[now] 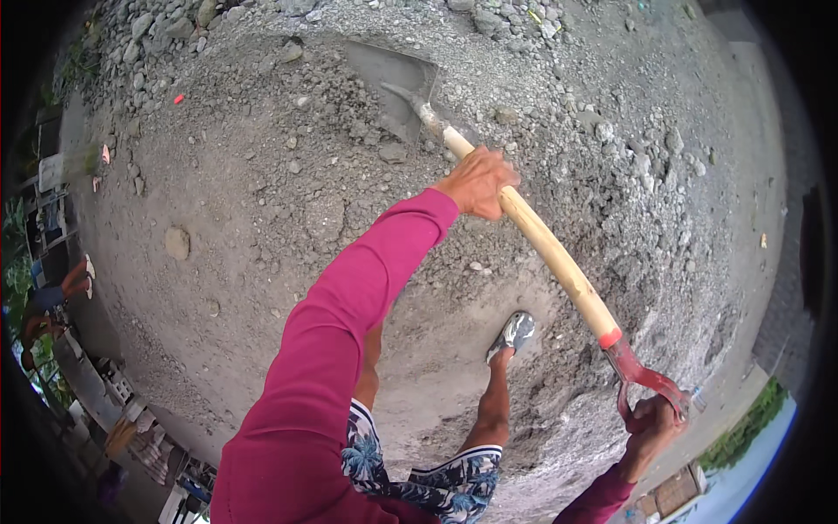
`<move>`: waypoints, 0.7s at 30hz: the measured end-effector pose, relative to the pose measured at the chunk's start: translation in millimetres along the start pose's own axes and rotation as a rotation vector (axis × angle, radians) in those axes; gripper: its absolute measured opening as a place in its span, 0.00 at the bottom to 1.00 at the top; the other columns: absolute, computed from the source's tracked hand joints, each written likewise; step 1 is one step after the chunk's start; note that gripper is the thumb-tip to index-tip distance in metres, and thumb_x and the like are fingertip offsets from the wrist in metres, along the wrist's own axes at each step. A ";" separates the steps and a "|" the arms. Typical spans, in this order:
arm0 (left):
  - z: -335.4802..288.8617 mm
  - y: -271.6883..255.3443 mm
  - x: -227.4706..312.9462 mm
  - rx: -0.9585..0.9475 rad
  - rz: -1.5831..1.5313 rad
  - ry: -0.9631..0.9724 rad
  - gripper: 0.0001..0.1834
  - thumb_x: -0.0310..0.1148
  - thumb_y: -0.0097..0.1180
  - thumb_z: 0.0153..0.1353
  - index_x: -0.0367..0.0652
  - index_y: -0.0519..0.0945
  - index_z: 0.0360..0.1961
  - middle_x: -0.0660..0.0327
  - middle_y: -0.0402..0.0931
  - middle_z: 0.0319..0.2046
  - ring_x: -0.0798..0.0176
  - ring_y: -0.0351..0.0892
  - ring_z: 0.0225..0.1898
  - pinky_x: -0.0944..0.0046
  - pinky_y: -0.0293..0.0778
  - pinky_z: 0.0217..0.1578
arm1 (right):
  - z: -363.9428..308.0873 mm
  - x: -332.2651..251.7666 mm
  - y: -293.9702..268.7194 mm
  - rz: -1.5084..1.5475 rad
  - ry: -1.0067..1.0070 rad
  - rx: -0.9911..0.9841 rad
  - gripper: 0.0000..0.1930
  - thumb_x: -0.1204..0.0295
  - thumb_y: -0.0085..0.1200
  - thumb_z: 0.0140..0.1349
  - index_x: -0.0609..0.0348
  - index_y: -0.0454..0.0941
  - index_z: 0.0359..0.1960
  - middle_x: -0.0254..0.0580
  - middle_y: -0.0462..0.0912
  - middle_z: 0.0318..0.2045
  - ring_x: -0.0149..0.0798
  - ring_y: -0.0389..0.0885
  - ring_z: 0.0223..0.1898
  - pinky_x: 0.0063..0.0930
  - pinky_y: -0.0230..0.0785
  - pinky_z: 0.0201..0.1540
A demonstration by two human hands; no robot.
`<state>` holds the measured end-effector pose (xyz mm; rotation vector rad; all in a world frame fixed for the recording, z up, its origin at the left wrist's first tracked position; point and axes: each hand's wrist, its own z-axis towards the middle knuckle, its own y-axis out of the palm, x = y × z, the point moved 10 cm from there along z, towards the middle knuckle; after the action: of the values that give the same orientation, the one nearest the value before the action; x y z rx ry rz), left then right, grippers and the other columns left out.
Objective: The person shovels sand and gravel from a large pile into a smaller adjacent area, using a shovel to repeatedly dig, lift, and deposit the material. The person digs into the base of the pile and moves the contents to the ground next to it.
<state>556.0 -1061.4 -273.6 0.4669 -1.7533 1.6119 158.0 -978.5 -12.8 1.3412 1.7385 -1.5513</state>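
Note:
A shovel (559,253) with a pale wooden shaft runs slantwise from the upper middle to the lower right. Around the shaft, just behind the metal socket, my left hand (481,182) is closed. My right hand (654,426) grips the red D-shaped handle (642,377) at the shaft's near end. The grey metal blade (419,79) lies low against gravelly soil (349,113), and its far edge blends into the grey ground. Whether the blade carries any soil is hard to make out.
Loose stones (166,31) cover the far left, with a larger rock (177,243) nearer. My foot in a patterned shoe (511,334) stands below the shaft. Another person (52,301) is at the far left edge, near stacked clutter (140,437). A paved strip (790,288) borders the right.

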 end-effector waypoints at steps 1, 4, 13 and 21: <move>-24.5 -1.0 15.2 0.066 0.005 0.012 0.11 0.32 0.60 0.31 0.47 0.77 0.22 0.63 0.73 0.24 0.57 0.70 0.31 0.58 0.64 0.38 | -14.1 8.2 0.9 0.020 -0.032 0.023 0.10 0.70 0.55 0.56 0.61 0.68 0.26 0.34 0.68 0.13 0.26 0.67 0.13 0.19 0.56 0.15; -79.4 -9.8 38.4 0.191 0.053 0.018 0.12 0.30 0.60 0.30 0.46 0.77 0.23 0.62 0.72 0.23 0.57 0.70 0.31 0.58 0.63 0.36 | -25.8 15.7 -9.0 -0.026 -0.124 -0.043 0.13 0.67 0.57 0.55 0.62 0.68 0.26 0.34 0.69 0.13 0.25 0.67 0.14 0.16 0.57 0.18; -73.6 -26.0 152.5 0.170 0.120 0.035 0.12 0.32 0.63 0.32 0.45 0.77 0.24 0.61 0.71 0.23 0.55 0.71 0.30 0.56 0.65 0.36 | -59.7 40.1 -106.6 0.002 0.105 -0.021 0.16 0.60 0.60 0.51 0.61 0.72 0.24 0.36 0.72 0.21 0.28 0.71 0.23 0.23 0.60 0.27; 129.0 77.7 577.4 -0.124 -0.143 0.700 0.07 0.36 0.59 0.38 0.48 0.80 0.22 0.65 0.74 0.21 0.62 0.73 0.30 0.59 0.64 0.36 | -200.2 -74.1 -434.0 -0.518 0.099 0.692 0.10 0.67 0.48 0.49 0.60 0.76 0.21 0.43 0.75 0.19 0.38 0.74 0.17 0.31 0.74 0.23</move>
<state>72.5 -1063.4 76.0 -0.0427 -1.2410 1.3325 -133.3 -774.0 314.8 1.3219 1.7699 -2.5893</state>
